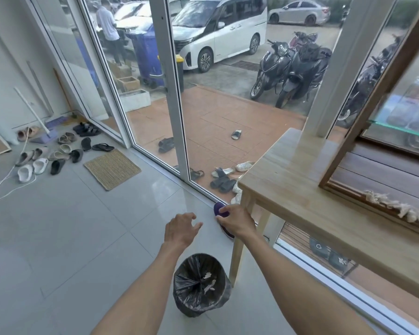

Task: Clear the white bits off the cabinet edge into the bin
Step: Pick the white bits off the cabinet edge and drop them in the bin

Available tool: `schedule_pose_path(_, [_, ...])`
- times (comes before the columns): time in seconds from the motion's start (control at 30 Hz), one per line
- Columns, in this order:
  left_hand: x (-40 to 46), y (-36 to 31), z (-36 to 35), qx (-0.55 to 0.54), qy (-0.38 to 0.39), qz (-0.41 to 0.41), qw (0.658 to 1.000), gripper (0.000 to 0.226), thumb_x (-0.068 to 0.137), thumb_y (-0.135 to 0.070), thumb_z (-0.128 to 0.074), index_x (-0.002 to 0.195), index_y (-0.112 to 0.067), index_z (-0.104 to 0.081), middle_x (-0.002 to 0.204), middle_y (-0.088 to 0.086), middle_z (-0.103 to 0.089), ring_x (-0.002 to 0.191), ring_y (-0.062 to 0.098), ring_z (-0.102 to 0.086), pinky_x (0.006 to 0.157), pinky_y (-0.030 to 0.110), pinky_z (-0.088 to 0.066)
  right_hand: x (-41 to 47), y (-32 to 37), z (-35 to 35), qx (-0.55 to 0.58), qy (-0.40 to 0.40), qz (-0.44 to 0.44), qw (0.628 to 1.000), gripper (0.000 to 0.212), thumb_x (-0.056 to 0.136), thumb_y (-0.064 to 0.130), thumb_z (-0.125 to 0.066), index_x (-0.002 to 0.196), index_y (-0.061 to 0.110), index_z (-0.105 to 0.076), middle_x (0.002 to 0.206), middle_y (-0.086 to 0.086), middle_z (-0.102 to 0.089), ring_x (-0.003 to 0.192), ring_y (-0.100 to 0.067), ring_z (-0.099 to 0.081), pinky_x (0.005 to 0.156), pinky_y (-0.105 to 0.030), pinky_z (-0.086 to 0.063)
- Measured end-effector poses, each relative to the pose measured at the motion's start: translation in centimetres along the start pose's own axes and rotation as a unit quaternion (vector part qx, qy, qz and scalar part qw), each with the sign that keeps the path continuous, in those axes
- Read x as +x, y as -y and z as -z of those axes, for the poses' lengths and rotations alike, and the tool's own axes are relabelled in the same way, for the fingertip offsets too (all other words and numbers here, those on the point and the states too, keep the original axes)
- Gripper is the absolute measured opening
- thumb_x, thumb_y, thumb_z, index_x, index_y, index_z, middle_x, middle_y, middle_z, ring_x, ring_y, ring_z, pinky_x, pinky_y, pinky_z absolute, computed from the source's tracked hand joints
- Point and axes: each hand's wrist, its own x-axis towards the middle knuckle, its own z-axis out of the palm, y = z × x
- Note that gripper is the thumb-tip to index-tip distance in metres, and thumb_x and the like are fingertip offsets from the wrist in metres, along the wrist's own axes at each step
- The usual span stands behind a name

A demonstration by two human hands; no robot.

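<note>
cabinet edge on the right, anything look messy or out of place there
Yes. A ragged row of white bits lies along the cabinet's wooden lower edge, on the table. A few white bits already sit in the black-lined bin on the floor. Both hands are down near the floor, away from the mess.

The right hand (235, 220) covers the middle of a purple object (218, 209) on the floor, so its shape cannot be told. The white bits (402, 209) run out past the right edge. Pale scraps (209, 281) in the bin (198, 303) are too small to identify. The counter (307, 197) is cut off at right.
</note>
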Motion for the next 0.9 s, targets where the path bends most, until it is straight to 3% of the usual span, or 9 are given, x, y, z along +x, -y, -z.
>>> schedule_pose_path(0.1, [0.9, -1.9, 2.8, 0.004, -0.025, -0.036, 0.999, 0.043, 0.088, -0.051, -0.060, 0.120, -0.022, -0.065, 0.107, 0.004, -0.073, 0.098, 0.024, -0.067, 0.082, 0.037, -0.053, -0.1, 2.1, 2.9, 0.000, -0.014, 0.033, 0.999, 0.037, 0.083, 0.042, -0.072, 0.117, 0.028, -0.071, 0.119, 0.001, -0.068, 0.096, -0.015, -0.065, 0.079, -0.032, -0.053])
schedule_pose_path(0.2, [1.8, -3.9, 5.9, 0.011, -0.061, -0.074, 0.995, 0.038, 0.087, -0.049, -0.062, 0.114, -0.022, -0.068, 0.102, 0.004, -0.074, 0.096, 0.025, -0.068, 0.081, 0.038, -0.054, -0.2, 4.3, 6.5, -0.003, -0.026, 0.069, 0.997, 0.036, 0.081, 0.042, -0.075, 0.114, 0.029, -0.072, 0.121, 0.002, -0.070, 0.103, -0.016, -0.066, 0.091, -0.037, -0.054])
schedule_pose_path(0.3, [2.7, -5.6, 8.8, 0.014, -0.079, -0.094, 0.992, 0.037, 0.087, -0.049, -0.061, 0.111, -0.022, -0.069, 0.101, 0.004, -0.074, 0.096, 0.025, -0.068, 0.080, 0.037, -0.053, -0.4, 6.0, 9.9, 0.010, -0.061, 0.086, 0.994, 0.034, 0.084, 0.036, -0.076, 0.115, 0.026, -0.072, 0.121, -0.003, -0.070, 0.105, -0.018, -0.066, 0.091, -0.036, -0.053])
schedule_pose_path(0.43, [4.0, -7.9, 11.2, 0.004, -0.078, -0.114, 0.990, 0.044, 0.084, -0.056, -0.061, 0.114, -0.025, -0.066, 0.109, 0.005, -0.072, 0.102, 0.025, -0.066, 0.085, 0.037, -0.053, -0.9, 6.6, 13.2, 0.000, -0.112, 0.083, 0.990, 0.033, 0.083, 0.042, -0.074, 0.114, 0.031, -0.071, 0.117, -0.005, -0.071, 0.103, -0.021, -0.067, 0.092, -0.038, -0.053])
schedule_pose_path(0.67, [4.2, -14.6, 10.6, -0.014, -0.089, -0.207, 0.974, 0.041, 0.086, -0.051, -0.062, 0.116, -0.023, -0.066, 0.106, 0.004, -0.073, 0.097, 0.022, -0.068, 0.081, 0.035, -0.051, -3.6, 2.7, 17.6, -0.027, -0.198, 0.020, 0.980, 0.032, 0.081, 0.049, -0.071, 0.108, 0.032, -0.073, 0.116, -0.004, -0.071, 0.100, -0.021, -0.069, 0.089, -0.039, -0.056])
schedule_pose_path(0.9, [2.1, -22.7, 7.1, -0.044, -0.048, -0.286, 0.956, 0.037, 0.085, -0.056, -0.059, 0.108, -0.028, -0.068, 0.098, 0.002, -0.074, 0.096, 0.025, -0.066, 0.080, 0.035, -0.049, -8.5, -2.9, 22.6, -0.028, -0.275, -0.072, 0.958, 0.029, 0.084, 0.045, -0.067, 0.106, 0.026, -0.074, 0.112, -0.003, -0.073, 0.107, -0.024, -0.066, 0.087, -0.035, -0.053])
